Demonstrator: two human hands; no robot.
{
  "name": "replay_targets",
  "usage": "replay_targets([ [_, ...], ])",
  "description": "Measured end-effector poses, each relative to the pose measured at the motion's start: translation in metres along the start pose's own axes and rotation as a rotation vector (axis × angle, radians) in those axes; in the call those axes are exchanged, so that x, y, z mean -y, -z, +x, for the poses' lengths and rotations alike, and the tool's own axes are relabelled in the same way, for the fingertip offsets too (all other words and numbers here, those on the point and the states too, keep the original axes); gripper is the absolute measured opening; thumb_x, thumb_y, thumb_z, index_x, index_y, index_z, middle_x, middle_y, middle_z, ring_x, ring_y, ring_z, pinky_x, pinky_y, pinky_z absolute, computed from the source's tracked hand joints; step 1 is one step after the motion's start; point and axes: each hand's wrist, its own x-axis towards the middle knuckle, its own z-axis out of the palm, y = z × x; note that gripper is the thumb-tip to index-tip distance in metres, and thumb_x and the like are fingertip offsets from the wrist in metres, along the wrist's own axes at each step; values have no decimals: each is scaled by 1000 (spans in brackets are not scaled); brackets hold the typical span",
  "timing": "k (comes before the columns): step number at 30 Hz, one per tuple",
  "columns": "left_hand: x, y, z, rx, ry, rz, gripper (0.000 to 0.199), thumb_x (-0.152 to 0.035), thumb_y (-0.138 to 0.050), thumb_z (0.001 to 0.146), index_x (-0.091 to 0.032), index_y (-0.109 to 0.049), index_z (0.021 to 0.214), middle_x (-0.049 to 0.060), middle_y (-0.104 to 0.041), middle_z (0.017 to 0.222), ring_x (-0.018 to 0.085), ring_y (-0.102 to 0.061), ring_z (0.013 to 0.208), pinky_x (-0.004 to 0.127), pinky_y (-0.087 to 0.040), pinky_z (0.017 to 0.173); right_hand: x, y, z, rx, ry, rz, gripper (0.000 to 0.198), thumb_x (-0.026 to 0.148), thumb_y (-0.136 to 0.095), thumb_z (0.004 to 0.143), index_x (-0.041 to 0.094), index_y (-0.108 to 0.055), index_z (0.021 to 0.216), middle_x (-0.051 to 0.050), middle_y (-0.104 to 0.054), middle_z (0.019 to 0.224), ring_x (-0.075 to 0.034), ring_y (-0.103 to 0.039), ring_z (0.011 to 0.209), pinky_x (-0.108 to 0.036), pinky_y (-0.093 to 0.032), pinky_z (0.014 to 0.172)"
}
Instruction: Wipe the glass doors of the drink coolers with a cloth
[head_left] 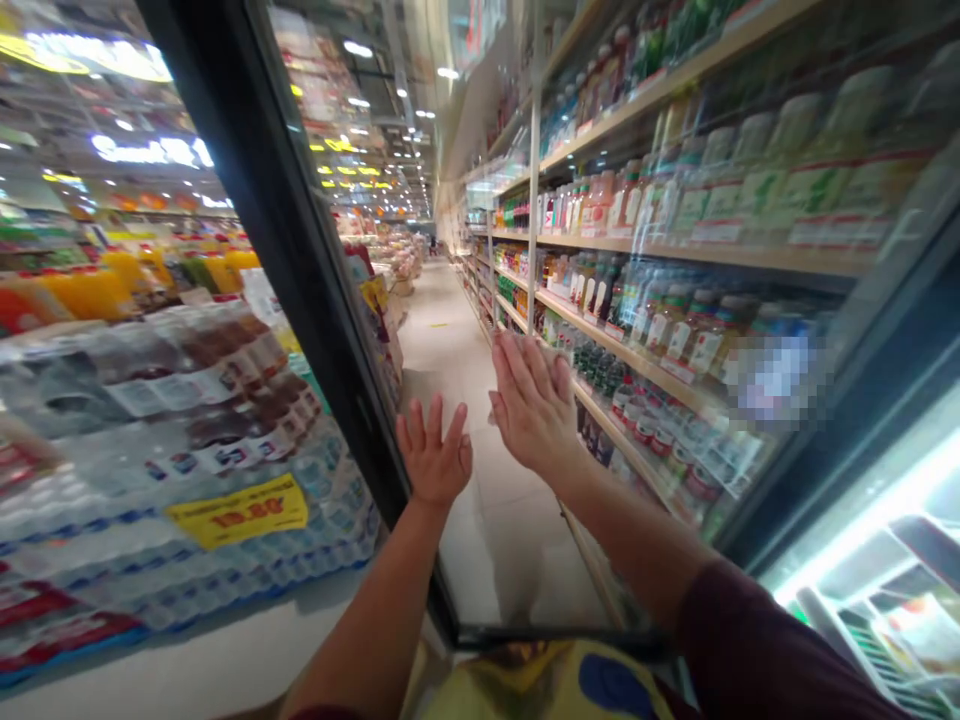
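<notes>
A glass door (480,540) in a dark frame (307,240) stands swung out in front of me. My left hand (435,455) is raised against the pane near the frame's left side, fingers spread and nothing in it. Higher and to the right, my right hand (531,405) lies flat on the glass with its fingers stretched out close together. A faint pale edge shows beside its fingertips; I cannot tell whether it is a thin cloth or a reflection.
On the left, packs of bottled drinks (202,400) are stacked with a yellow price sign (240,510). Shelves of bottles (697,330) show in the glass at right. A lit refrigerated case (892,620) is at lower right. A pale floor aisle (442,310) runs ahead.
</notes>
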Motion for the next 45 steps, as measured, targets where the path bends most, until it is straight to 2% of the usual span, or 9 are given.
replay_targets([
  [5, 3, 6, 1, -15, -23, -60, 60, -36, -31, 104, -27, -16, 161, 14, -28, 163, 30, -16, 154, 60, -19, 122, 29, -25, -25, 5, 58, 97, 65, 27, -39, 101, 18, -18, 161, -7, -32, 163, -20, -14, 156, -42, -7, 127],
  [11, -11, 19, 9, -99, -61, -206, 61, -30, -26, 105, -26, -4, 161, 7, -6, 169, 24, -10, 155, 51, -19, 126, 45, -32, -30, 64, 72, 378, 64, 21, -29, 98, 12, -18, 160, -10, -26, 166, -18, -11, 157, -41, -14, 127],
  [16, -34, 15, 22, 17, -92, -218, 61, -28, -29, 104, -17, -12, 161, 13, -25, 164, 24, -24, 152, 43, -28, 124, 16, -20, -34, 73, 92, 560, 67, 17, -27, 98, 13, -9, 162, -12, -30, 164, -15, -23, 154, -35, -33, 122],
  [20, -38, 2, 21, 51, -79, -50, 61, -31, -46, 101, -19, -28, 158, 14, -38, 158, 29, -18, 153, 48, -16, 126, -15, -13, -69, -113, 32, 221, 69, 16, -40, 97, 15, -15, 161, -14, -40, 159, -23, -24, 154, -45, -27, 125],
  [26, -28, 1, 27, 76, -46, -16, 68, -28, -53, 98, -17, -26, 159, 14, -24, 163, 32, -13, 154, 49, -17, 125, -41, -29, -122, -109, -24, -271, 50, 29, -57, 95, 15, -55, 143, -14, -64, 137, -24, -36, 149, -43, -5, 129],
  [34, 1, 6, 77, 59, 198, -7, 71, -39, -57, 96, -18, -29, 158, 15, -31, 161, 37, -26, 150, 52, -26, 119, -47, -37, -124, -160, 34, -290, 47, 22, -57, 91, 15, -60, 137, -11, -70, 128, -23, -36, 149, -44, -13, 129],
  [37, -2, -13, 41, 42, 122, -6, 68, -33, -47, 100, -13, -22, 160, 19, -26, 162, 36, -13, 154, 54, -19, 122, -50, -38, -126, -159, 22, -277, 49, 23, -56, 90, 18, -59, 139, -10, -69, 131, -22, -39, 147, -42, -13, 129],
  [41, -7, -31, -1, 33, -55, -45, 63, -28, -49, 99, -12, -31, 157, 20, -39, 155, 32, -16, 153, 49, -21, 123, -54, -42, -130, -139, 14, -249, 56, 23, -55, 90, 21, -53, 145, -9, -66, 136, -21, -39, 147, -42, -12, 129],
  [45, 7, -31, 51, 25, -76, -64, 58, -33, -48, 98, -13, -40, 152, 19, -40, 156, 31, -14, 154, 49, -19, 124, -58, -47, -132, -145, 23, -238, 57, 24, -55, 90, 19, -52, 146, -8, -66, 136, -21, -35, 149, -42, -11, 129],
])
